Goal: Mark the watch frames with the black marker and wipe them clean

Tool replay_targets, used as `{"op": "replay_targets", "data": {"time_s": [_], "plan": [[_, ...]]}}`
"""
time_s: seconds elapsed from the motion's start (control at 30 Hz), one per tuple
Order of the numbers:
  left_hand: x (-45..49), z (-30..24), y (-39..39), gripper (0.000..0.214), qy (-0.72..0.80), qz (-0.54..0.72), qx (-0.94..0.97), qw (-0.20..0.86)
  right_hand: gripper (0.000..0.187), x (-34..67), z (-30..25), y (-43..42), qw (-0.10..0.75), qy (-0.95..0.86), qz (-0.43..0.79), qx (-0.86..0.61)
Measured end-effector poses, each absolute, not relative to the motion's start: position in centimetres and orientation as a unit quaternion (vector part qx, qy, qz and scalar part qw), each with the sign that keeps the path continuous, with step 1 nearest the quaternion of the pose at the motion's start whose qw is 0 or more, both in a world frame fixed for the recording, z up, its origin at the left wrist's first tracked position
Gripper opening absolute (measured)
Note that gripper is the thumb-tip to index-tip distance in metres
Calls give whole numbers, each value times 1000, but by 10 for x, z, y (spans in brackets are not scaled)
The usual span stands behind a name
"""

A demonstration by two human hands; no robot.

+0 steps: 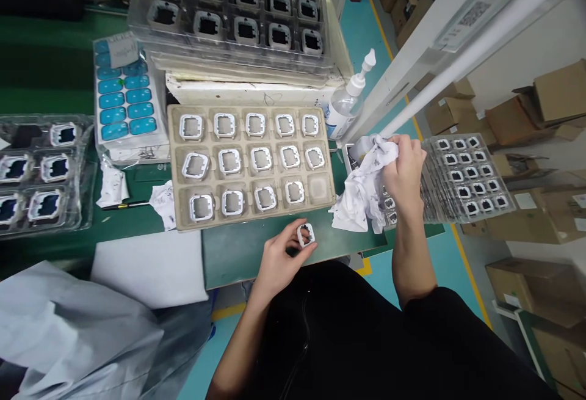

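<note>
1 of the hands (pixel 405 165), the right, partly covers white cloth (pixel 359 192).

Cardboard boxes (pixel 533 287) sit beyond a yellow floor line (pixel 473 284).

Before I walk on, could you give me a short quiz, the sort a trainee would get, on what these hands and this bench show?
1. True or false: the left hand has its grip on a pen.
2. Multiple choice: what does the right hand hold?
A) a cardboard box
B) a crumpled white cloth
C) a pump bottle
3. Count: how many white frames sit in the beige tray?

Key:
1. False; it holds a white frame by its rim, off the tray.
2. B.
3. Fourteen: five in each of the two far rows, four in the row nearest the person.
</note>
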State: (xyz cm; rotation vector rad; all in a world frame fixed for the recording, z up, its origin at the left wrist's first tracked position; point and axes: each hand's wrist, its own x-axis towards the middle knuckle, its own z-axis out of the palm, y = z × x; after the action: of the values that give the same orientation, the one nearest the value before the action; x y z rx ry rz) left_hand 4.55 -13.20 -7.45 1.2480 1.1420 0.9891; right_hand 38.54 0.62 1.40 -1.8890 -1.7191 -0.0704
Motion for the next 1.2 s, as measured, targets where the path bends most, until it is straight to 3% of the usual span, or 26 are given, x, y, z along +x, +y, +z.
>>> {"op": "replay_targets", "data": {"time_s": [0.17,0.37,0.43,0.67,0.9,1.2], "plan": [[46,-75,-132,50,484,422,530,554,24,388,12,4,335,-635,-7,-696],[46,-76,-131,50,482,429,528,552,38,389,2,-4,618,-500,58,-604],[46,-76,-131,50,483,429,529,550,39,390,0,-12,661,-470,100,-576],[45,-78,-131,52,484,431,533,543,40,369,-8,-56,650,-446,240,-567],[46,-78,-132,54,475,456,531,533,33,304,-22,-91,741,-256,399,-476],[47,-79,-133,56,467,470,530,529,36,282,-27,-120,699,-203,542,-420]]}}
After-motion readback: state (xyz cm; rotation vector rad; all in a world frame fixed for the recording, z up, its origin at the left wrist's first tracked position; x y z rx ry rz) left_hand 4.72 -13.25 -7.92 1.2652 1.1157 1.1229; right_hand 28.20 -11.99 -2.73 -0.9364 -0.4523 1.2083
